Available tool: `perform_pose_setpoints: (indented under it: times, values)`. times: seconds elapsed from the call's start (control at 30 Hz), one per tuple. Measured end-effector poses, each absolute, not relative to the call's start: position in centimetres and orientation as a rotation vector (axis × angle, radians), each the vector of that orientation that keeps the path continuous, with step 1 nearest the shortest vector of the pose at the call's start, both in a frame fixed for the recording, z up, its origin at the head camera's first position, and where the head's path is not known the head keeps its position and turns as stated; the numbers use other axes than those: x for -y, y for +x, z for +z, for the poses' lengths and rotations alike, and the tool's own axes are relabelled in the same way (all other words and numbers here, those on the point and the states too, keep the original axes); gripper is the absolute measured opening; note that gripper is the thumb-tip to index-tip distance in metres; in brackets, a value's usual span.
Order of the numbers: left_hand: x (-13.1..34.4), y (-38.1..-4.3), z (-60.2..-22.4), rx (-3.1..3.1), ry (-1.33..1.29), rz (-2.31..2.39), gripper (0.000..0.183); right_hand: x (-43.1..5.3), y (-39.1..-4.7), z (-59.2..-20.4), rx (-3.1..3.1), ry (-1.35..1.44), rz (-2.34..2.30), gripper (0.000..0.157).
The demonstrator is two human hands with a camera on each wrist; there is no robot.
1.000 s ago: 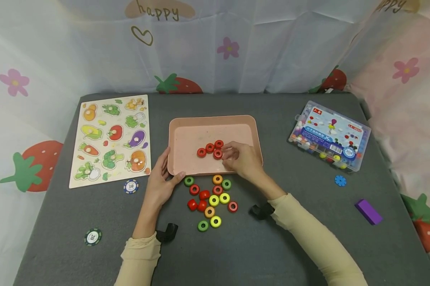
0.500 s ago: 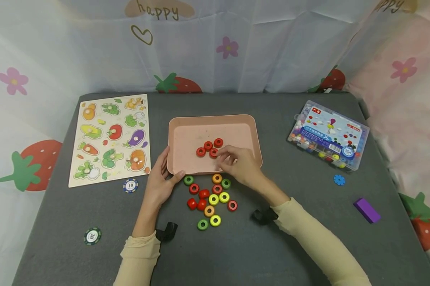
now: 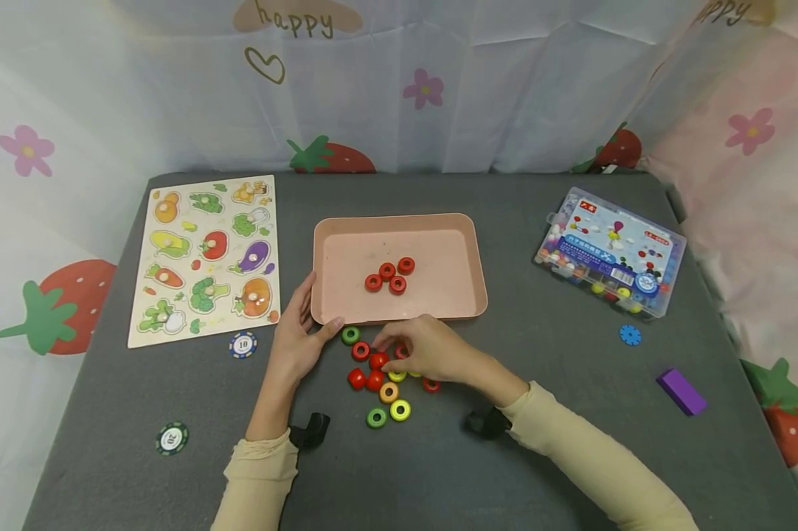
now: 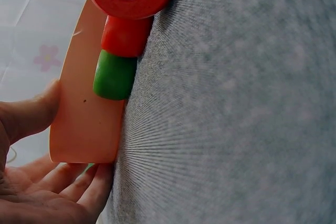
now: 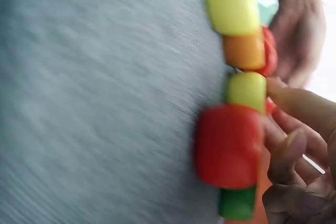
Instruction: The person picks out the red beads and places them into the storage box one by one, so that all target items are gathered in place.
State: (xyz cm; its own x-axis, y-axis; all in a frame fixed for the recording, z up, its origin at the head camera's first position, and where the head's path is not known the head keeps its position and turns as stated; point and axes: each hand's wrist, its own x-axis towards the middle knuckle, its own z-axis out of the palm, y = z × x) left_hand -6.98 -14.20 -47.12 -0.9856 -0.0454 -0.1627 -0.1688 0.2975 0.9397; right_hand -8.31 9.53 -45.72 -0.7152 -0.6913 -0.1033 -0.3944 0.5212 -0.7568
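Observation:
In the head view my left hand (image 3: 297,343) holds the pink tray (image 3: 432,243) by its near-left corner. The left wrist view shows the thumb at the tray's rim and the fingers along its end wall. Several red ring-shaped beads (image 3: 397,285) lie inside the tray. My right hand (image 3: 432,350) reaches over the loose beads in front of it, thumb and forefinger apart on either side of a red bead (image 3: 379,361). It covers part of the pile. Yellow (image 3: 400,410), orange (image 3: 389,392) and green beads (image 3: 376,418) lie around it.
A vegetable picture board (image 3: 203,262) lies left of the tray, with two poker chips (image 3: 243,344) nearer me. At the right are a clear plastic case (image 3: 613,251) of small coloured pieces, a blue disc (image 3: 630,335) and a purple block (image 3: 681,391).
My right hand has left the red beads in the tray and moved toward me over the loose beads. One red bead in the tray was shifted slightly left. The left hand stays put.

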Motion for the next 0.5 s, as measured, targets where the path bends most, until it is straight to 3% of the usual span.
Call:
perform_pose_setpoints:
  times: [0.2,0.5]
  values:
    - [14.2,-7.0,-47.1,-2.451,-0.207,1.787,0.086,-9.4,-8.0,-46.5,-2.406,-0.931,-1.057,0.021]
    - [14.2,-7.1,-47.3,-2.452,-0.214,1.778,0.087,-10.5,-9.3,-45.8,-2.316,-0.91,-1.426,0.026]
